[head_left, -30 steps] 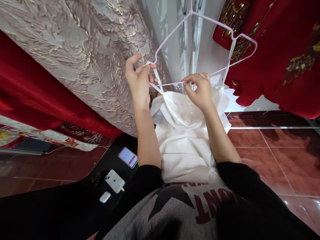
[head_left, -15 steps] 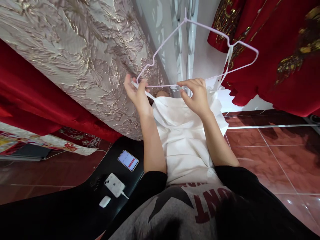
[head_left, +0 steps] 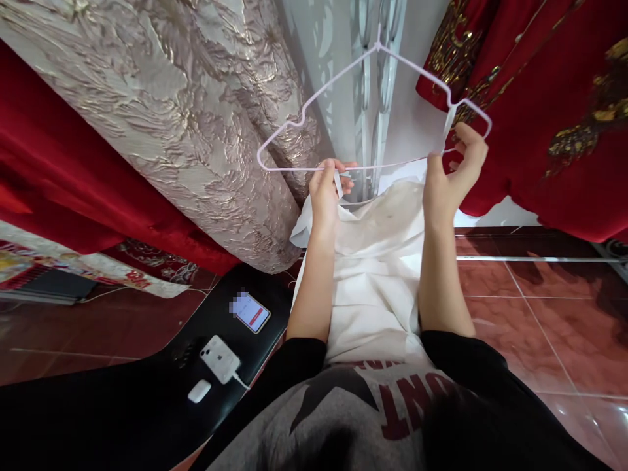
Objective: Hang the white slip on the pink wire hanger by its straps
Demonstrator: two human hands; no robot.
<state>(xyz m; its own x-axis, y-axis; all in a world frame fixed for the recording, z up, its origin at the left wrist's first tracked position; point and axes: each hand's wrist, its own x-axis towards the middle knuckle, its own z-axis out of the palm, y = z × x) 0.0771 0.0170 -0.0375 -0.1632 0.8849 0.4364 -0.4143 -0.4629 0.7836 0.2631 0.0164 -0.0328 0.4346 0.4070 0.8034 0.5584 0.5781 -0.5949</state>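
A pale pink clothes hanger [head_left: 338,73] stands upright in front of me, hook end away. My left hand [head_left: 326,190] pinches its lower bar, left of the middle, with a white strap [head_left: 338,185] passing between the fingers. My right hand [head_left: 454,173] curls round the hanger's right end, thumb apart from the fingertips; part of the bar is hidden behind it. Another white strap [head_left: 449,121] loops over the right-hand notch. Below the hanger, a white garment [head_left: 375,261] lies spread over my lap, its upper edge between my hands.
On a black bench [head_left: 147,405] at left lie a lit phone [head_left: 254,313], a second phone [head_left: 220,360] on a cable and a white earbud case [head_left: 199,391]. Textured pale fabric [head_left: 196,131] and red embellished garments [head_left: 530,118] hang on either side. The floor [head_left: 549,327] has red tiles.
My left hand has moved right from the hanger's left end along the lower bar. My right hand has left the bar's middle for the right end. The hanger's left corner has shifted left.
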